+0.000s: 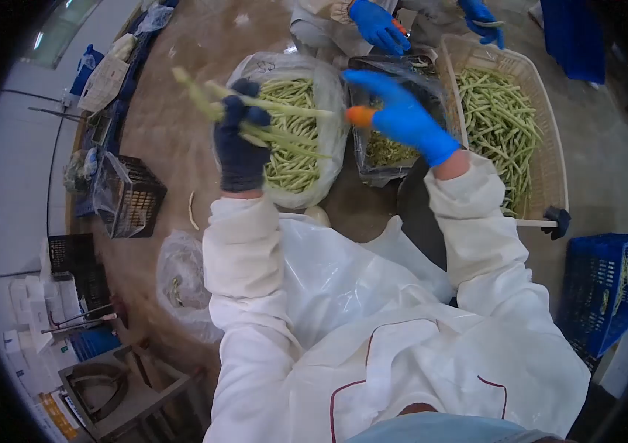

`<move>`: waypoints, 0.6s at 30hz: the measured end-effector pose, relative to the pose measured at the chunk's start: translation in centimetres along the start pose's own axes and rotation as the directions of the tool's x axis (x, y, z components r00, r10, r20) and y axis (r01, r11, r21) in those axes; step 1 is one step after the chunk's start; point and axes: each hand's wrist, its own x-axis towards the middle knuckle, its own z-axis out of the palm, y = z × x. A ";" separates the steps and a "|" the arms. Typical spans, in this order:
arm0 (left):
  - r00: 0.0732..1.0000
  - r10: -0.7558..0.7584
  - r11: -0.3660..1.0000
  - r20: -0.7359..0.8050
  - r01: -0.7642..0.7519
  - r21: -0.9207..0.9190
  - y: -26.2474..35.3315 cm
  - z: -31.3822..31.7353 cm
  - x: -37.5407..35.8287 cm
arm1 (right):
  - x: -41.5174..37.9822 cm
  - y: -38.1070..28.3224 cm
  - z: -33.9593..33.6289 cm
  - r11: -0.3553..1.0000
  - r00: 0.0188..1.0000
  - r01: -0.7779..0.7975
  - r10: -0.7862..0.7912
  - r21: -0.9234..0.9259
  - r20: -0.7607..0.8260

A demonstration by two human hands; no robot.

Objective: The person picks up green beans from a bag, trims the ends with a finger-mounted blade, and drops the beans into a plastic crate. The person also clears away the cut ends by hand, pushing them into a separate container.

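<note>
My left hand (242, 140), in a dark navy glove, is closed around several long pale green beans (284, 136), which stick out on both sides of the fist. Below and behind it lies a crate lined with clear plastic (334, 111), full of green beans (292, 166). My right hand (406, 118), in a blue glove with an orange cover on the thumb, is held up with thumb and index finger apart. I see nothing between those fingers. It hovers above a dark tray (362, 159) holding small green trimmings (388, 150).
A beige crate (554, 159) of green beans stands at the right. Across the table are a co-worker's blue-gloved hands (380, 28). At the left sit a black crate (135, 199) and a clear plastic bag (188, 269). A blue crate (598, 284) is at the lower right.
</note>
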 end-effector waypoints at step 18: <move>0.905 -0.377 0.819 0.199 0.225 0.528 -3.8 5.0 -2.2 | 1.0 -3.6 -3.5 0.903 0.947 -0.280 0.316 0.327 -0.062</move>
